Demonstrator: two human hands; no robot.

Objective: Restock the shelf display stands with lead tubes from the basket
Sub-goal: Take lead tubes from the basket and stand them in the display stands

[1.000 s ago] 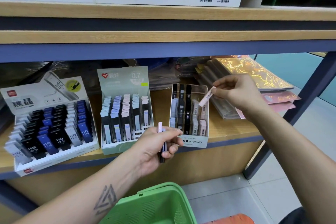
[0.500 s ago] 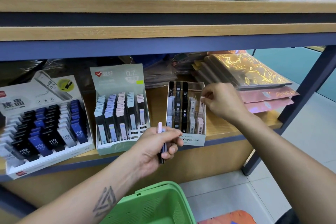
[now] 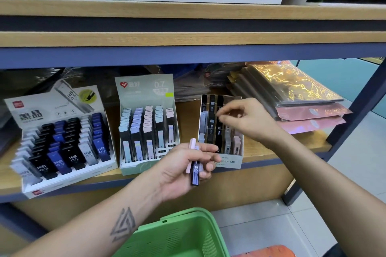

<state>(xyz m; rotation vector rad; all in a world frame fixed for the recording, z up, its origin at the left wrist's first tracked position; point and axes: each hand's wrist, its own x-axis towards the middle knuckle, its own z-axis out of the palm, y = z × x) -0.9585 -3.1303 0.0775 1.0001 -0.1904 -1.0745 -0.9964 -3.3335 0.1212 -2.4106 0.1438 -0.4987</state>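
Head view: left hand [image 3: 183, 171] gripping pink and purple plastic lead tubes [image 3: 194, 165]; right hand [image 3: 248, 119] blurred over clear acrylic display stand [image 3: 221, 129], fingers loosely curled, apparently empty. Next: feed tubes singly, upright, into matching row; green plastic basket [image 3: 183, 233] below.

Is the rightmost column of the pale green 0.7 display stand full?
No. The pale green 0.7 display stand shows bare white slots at that column's front.
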